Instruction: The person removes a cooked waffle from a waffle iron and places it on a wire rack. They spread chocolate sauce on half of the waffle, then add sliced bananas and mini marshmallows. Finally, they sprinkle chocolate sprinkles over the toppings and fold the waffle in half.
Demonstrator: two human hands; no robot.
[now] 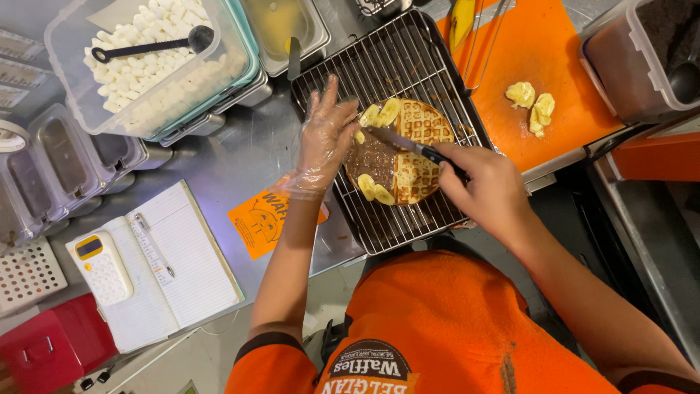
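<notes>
Steel table point(240, 157) with wire rack point(430, 66); round waffle point(399, 152), half chocolate-spread, banana-topped; gloved left hand point(324, 138) spread open, touching it; right hand point(490, 191) grip closed around knife point(408, 144)

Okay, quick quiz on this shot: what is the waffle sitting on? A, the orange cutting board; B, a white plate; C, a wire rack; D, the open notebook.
C: the waffle, half spread with brown sauce and topped with banana slices, lies on the wire rack, beside the orange board.
</notes>
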